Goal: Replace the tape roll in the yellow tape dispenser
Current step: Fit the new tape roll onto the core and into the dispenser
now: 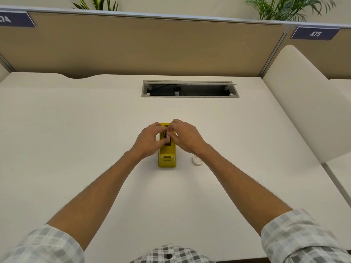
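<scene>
The yellow tape dispenser (pixel 167 154) stands on the white desk (pixel 76 149), its cutter end toward me. Both hands meet over its far half. My left hand (pixel 149 141) curls around the dispenser's left side, fingers at the open slot. My right hand (pixel 183 137) comes in from the right with fingertips pinched over the dark slot, where a dark hub or roll part (pixel 167 136) shows between the fingers. What exactly the fingertips hold is hidden. A small white tape roll (pixel 197 160) lies flat on the desk just right of the dispenser.
A recessed cable tray (pixel 190 89) with an open lid sits in the desk behind the dispenser. A tan partition (pixel 142 46) closes the back. A cream side divider (pixel 303 103) rises at the right.
</scene>
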{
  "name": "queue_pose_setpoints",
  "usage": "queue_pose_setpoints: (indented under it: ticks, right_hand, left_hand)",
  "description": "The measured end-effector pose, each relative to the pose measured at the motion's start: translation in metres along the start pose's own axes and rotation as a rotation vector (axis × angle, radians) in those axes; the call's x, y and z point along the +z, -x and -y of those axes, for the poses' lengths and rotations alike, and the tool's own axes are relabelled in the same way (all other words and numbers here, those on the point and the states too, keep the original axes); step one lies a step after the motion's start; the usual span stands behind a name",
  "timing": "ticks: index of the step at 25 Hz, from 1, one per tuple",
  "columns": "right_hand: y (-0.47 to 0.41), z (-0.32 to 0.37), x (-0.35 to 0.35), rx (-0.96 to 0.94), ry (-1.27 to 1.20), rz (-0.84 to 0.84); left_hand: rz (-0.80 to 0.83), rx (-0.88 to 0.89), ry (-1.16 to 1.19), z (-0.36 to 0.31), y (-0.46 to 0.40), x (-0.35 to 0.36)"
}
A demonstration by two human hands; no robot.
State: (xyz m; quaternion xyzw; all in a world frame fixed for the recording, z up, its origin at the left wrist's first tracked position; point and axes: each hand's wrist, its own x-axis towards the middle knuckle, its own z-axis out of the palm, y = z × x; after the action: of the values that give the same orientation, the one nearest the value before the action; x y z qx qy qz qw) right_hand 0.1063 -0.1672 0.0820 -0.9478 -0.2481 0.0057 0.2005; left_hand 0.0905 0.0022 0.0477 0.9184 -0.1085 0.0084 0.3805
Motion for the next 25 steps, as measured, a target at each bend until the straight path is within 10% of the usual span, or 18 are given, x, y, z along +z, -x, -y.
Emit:
queue_pose_setpoints:
  ticks: [25]
  right_hand:
    - [-0.0091,0.0030,-0.0059,-0.004,0.084,-0.025]
  left_hand:
    - [0.029,-0.087,-0.095,-0.0028,-0.0033,-0.0006]
